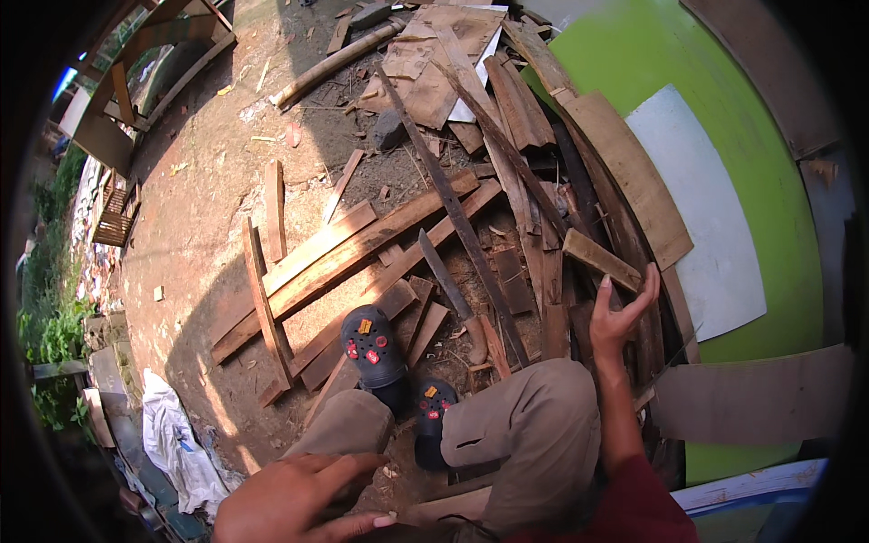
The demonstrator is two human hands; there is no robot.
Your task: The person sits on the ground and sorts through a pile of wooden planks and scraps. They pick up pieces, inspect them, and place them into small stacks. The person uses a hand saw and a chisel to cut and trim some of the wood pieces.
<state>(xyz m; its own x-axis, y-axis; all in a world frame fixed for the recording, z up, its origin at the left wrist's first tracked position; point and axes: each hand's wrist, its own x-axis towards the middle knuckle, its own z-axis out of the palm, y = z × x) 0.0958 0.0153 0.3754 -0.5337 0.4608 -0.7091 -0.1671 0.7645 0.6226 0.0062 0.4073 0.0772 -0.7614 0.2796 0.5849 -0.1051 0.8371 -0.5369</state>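
Observation:
A short, thick wood block (601,259) slants over the scrap pile on my right. My right hand (623,315) is at its near end, with the thumb tip by the lower edge and a fingertip at the corner, so the end lies between them. Low in the picture, my left hand (303,498) hovers by my left knee, fingers stretched and thumb apart, with nothing seen in it. Between my feet and the pile lies a machete (442,279) with a dark blade and a wooden handle. A plank (453,504) lies below my legs, partly hidden.
Loose boards (362,252) lie in front of my dark clogs (373,348). A long dark strip (441,181) crosses them. Green and white panels (701,204) stand along the right. At left are a white sack (176,443) and a wooden frame (118,86).

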